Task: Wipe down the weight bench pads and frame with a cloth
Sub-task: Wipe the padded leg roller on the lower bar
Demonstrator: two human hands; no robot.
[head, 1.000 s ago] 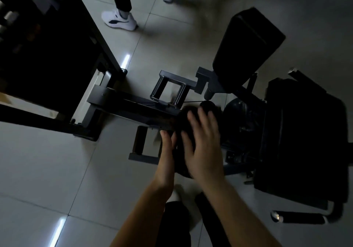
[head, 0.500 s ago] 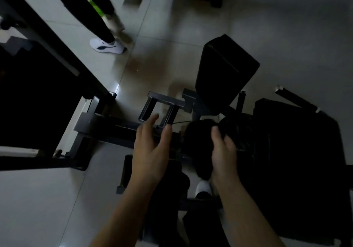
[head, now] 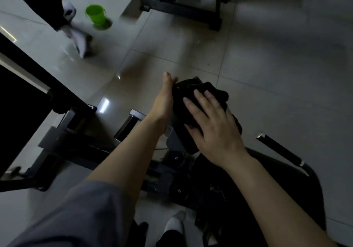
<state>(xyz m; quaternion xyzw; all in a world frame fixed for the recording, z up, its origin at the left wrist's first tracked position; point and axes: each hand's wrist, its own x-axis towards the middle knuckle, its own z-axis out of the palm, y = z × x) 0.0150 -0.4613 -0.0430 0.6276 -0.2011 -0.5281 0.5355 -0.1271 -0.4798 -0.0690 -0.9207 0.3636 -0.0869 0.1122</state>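
Both hands have risen onto one upright pad (head: pixel 183 101): right hand (head: pixel 214 126) lies flat, pressing one dark cloth (head: pixel 215 94) against it; left hand (head: pixel 165 99), open, braces its side. One green bucket (head: pixel 95 15) stands on the floor.

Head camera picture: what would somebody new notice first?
Probably the two bare hands in the middle: the right hand presses a dark cloth onto a black pad, with the left hand against its side. Next, the bright green bucket on the floor at upper left.
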